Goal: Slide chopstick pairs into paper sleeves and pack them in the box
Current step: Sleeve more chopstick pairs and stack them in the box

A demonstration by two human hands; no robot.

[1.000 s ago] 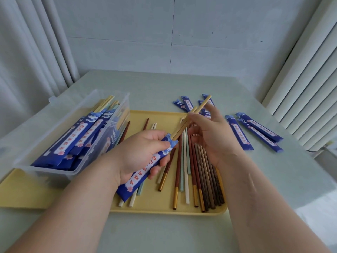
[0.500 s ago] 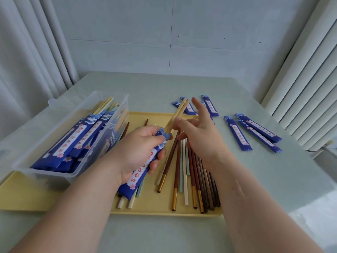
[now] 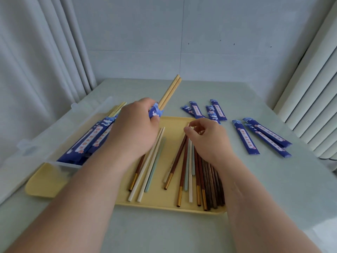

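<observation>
My left hand [image 3: 135, 128] grips a blue paper sleeve [image 3: 155, 111] with a pale wooden chopstick pair [image 3: 169, 93] sticking up out of its top, held above the near edge of the clear plastic box [image 3: 36, 148]. The box holds several sleeved pairs [image 3: 87, 141]. My right hand [image 3: 207, 141] hovers with loosely curled fingers over loose chopsticks [image 3: 193, 170] on the yellow tray [image 3: 164, 203]; it holds nothing that I can see. A white pair and a pale green stick [image 3: 149, 165] lie left of centre on the tray.
Empty blue sleeves lie on the table beyond the tray [image 3: 206, 110] and to the right [image 3: 262, 136]. Curtains hang at the left, a ribbed white radiator [image 3: 313, 99] stands at the right, and a wall closes the back.
My right hand let go of the wooden pair and dropped to the loose chopsticks. My left hand carried the sleeved pair left and up toward the box.
</observation>
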